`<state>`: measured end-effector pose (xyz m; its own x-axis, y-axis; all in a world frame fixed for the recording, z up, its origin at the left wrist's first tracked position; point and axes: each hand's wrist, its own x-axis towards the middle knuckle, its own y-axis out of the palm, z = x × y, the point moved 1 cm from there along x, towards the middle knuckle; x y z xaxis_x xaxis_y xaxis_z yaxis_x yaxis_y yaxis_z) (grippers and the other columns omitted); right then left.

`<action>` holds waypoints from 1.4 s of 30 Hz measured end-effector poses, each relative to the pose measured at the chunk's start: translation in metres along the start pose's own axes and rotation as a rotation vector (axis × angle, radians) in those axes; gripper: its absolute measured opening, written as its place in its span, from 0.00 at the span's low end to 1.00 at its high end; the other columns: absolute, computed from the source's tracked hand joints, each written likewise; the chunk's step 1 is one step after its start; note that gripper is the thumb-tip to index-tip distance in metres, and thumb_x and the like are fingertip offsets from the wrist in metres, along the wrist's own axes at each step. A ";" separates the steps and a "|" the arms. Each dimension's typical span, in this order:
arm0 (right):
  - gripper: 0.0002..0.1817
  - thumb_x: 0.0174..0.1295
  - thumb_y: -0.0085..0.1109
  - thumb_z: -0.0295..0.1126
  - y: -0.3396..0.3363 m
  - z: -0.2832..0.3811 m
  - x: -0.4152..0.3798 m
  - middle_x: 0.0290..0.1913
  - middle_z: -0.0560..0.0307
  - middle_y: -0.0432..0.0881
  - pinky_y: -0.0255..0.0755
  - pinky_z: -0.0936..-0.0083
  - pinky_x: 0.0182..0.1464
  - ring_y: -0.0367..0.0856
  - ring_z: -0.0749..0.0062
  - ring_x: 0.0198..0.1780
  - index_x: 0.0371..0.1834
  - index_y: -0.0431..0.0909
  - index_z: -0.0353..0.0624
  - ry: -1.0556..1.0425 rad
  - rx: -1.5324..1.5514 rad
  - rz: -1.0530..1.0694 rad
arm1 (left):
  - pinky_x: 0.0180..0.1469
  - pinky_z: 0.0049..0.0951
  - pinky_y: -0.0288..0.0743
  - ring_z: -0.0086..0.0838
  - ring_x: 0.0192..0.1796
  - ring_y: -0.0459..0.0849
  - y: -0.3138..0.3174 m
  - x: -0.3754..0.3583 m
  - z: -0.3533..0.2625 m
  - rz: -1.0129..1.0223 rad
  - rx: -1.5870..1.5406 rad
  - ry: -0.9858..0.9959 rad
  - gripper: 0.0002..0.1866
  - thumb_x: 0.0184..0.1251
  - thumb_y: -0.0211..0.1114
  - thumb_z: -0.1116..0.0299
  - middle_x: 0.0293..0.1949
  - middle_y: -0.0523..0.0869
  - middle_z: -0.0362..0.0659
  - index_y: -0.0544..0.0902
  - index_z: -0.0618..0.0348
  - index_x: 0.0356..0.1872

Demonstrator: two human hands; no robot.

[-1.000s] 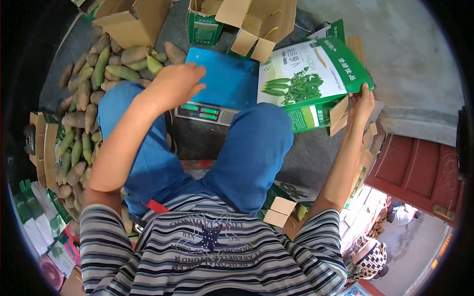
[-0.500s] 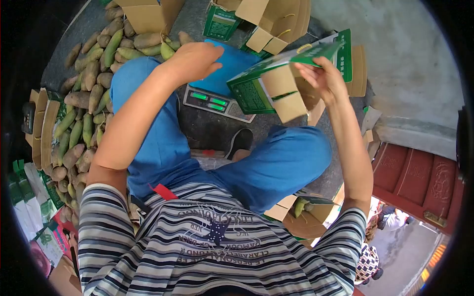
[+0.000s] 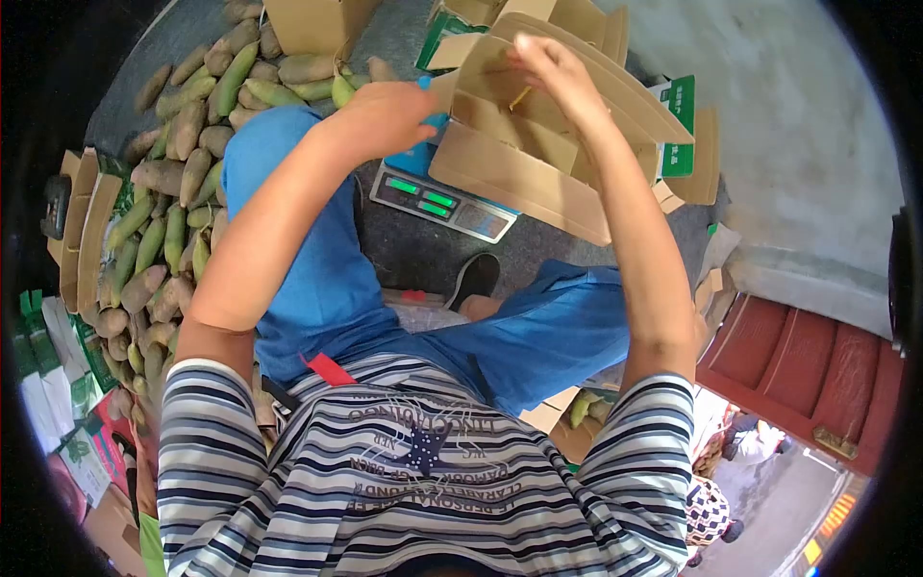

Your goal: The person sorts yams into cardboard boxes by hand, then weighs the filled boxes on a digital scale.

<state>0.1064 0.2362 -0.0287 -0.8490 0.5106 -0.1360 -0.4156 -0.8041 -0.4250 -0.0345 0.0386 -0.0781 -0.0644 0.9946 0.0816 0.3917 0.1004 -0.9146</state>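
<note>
A cardboard box [image 3: 524, 159] with a plain brown inside stands tilted over the scale, its open top facing me and a long flap raised at the far side. A yellow cord [image 3: 520, 97] shows inside it. My right hand [image 3: 556, 72] is over the box's opening, fingers loosely bent and apart; contact with the far flap cannot be made out. My left hand [image 3: 385, 117] is beside the box's left edge, fingers partly spread, above the blue plate [image 3: 411, 160] of the scale. The digital scale [image 3: 444, 206] has green lit displays, and the box covers most of its plate.
Sweet potatoes [image 3: 178, 178], brown and green, lie heaped on the left. More cartons stand at the back, including a brown box [image 3: 317, 24] and a green box [image 3: 678, 125]. A small open box [image 3: 575, 438] sits by my right knee. A red door [image 3: 788, 361] is at right.
The box has turned from showing its green printed side to showing its open brown inside. My right hand let go of the green flap and moved left and up over the opening.
</note>
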 end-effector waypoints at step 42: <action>0.15 0.64 0.57 0.37 0.005 -0.035 -0.090 0.44 0.46 0.84 0.76 0.60 0.51 0.82 0.50 0.47 0.51 0.82 0.45 -0.429 -0.858 -0.111 | 0.46 0.45 0.75 0.52 0.46 0.81 -0.026 -0.064 -0.034 -0.119 -0.130 0.001 0.14 0.63 0.64 0.64 0.41 0.82 0.54 0.78 0.61 0.44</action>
<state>0.1921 0.1972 -0.0500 -0.9370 0.2790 0.2103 -0.2651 -0.1753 -0.9482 -0.0097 -0.0263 -0.0460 -0.1160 0.9756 0.1866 0.4971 0.2196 -0.8394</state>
